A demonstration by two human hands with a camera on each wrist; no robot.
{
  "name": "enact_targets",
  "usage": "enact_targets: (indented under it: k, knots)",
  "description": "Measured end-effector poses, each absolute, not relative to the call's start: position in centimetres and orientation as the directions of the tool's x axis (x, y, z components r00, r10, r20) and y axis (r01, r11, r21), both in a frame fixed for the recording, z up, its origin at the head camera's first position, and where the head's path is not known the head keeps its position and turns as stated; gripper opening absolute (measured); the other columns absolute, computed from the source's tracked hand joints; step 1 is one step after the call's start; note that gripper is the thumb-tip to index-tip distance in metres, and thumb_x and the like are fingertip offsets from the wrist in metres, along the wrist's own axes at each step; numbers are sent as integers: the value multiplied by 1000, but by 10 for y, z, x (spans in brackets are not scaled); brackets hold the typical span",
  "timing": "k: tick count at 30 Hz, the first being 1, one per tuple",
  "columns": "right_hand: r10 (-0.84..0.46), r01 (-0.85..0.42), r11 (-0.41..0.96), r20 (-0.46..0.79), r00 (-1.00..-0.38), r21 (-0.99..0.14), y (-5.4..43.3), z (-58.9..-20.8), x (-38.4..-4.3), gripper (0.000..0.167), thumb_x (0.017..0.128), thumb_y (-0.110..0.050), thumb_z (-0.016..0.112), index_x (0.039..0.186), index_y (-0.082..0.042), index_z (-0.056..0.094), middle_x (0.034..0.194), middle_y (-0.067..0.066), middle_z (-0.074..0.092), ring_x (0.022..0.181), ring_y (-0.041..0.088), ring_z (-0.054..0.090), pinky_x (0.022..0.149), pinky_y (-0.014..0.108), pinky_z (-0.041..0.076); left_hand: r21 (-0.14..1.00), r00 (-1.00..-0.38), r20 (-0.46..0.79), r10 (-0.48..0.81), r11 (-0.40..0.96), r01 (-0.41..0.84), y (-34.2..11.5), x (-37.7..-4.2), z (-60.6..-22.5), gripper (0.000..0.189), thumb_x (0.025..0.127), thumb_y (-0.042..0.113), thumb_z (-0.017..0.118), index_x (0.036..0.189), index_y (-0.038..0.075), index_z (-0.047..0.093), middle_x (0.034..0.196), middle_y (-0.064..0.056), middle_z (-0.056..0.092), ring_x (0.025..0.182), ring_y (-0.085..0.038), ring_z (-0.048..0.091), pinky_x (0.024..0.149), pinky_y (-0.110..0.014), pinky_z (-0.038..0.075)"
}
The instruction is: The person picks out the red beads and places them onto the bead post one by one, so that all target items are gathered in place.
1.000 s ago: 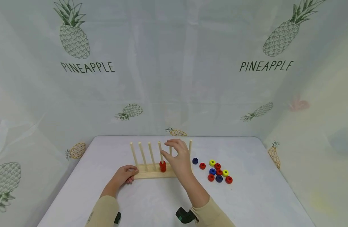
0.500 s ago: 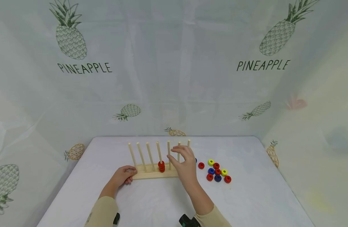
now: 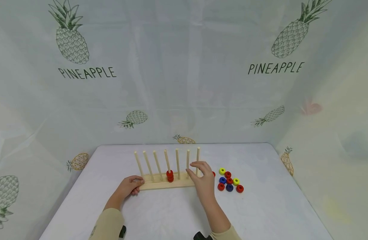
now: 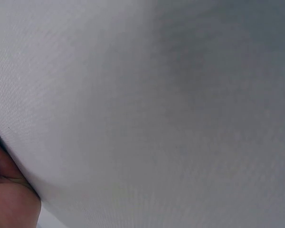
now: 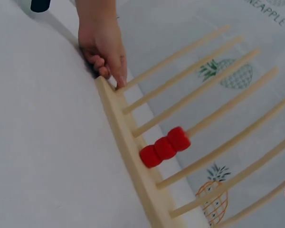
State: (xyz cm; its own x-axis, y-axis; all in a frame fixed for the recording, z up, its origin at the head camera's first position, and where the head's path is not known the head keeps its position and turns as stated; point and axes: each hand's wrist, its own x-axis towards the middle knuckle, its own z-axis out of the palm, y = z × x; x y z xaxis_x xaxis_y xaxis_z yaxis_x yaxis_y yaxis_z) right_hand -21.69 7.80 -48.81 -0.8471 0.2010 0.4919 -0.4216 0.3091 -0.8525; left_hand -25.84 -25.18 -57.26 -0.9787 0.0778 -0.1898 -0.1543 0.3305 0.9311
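Note:
A wooden peg rack (image 3: pixel 184 182) with several upright pegs stands on the table in the head view. Three red beads (image 5: pixel 165 147) are stacked low on its middle peg, clearest in the right wrist view. At the rack's left end my left hand (image 3: pixel 130 186) grips the base, thumb on top and fingers at the side. My right hand (image 3: pixel 204 181) is raised in front of the rightmost pegs, thumb and fingers apart with nothing between them. In the left wrist view only part of the left hand (image 4: pixel 12 204) shows at the lower left.
Right of the rack lies a loose group of beads: red ones (image 3: pixel 239 189), yellow ones (image 3: pixel 222 171) and blue ones (image 3: pixel 229 187). One red bead (image 3: pixel 213 174) is partly hidden behind my right hand. A pineapple-print sheet (image 3: pixel 184 83) hangs behind the white table (image 3: pixel 276 206).
My right hand has moved right and a little lower, from beside the middle peg with the red beads to the rightmost pegs. The left hand keeps its grip on the rack.

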Motion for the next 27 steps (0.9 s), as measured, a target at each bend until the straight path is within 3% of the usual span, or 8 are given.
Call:
enact_targets:
  k: [10, 20, 27]
  knots:
    - [277, -306, 310, 394, -876, -900, 94, -512, -218, 18, 79, -15, 83, 94, -11, 75, 99, -3, 67, 98, 18, 60, 88, 42, 48, 936, -977, -195, 86, 314, -159, -253, -259, -574, 37, 94, 19, 67, 119, -8, 60, 62, -3, 57, 49, -8, 53, 46, -20, 44]
    - [330, -133, 316, 240, -913, -939, 113, -525, -215, 22, 84, -16, 79, 104, -8, 74, 109, 2, 65, 106, 24, 56, 94, 46, 47, 935, -977, -196, 80, 315, -162, -253, -261, -574, 37, 94, 19, 68, 119, -7, 60, 61, -3, 57, 49, -8, 52, 46, -21, 44]
    - [364, -89, 312, 206, -909, -946, 126, -536, -216, 22, 85, -15, 78, 105, -6, 73, 106, 5, 65, 103, 22, 56, 94, 44, 45, 935, -979, -190, 81, 318, -155, -252, -260, -573, 36, 94, 17, 67, 118, -8, 60, 61, -3, 57, 49, -8, 52, 46, -21, 44]
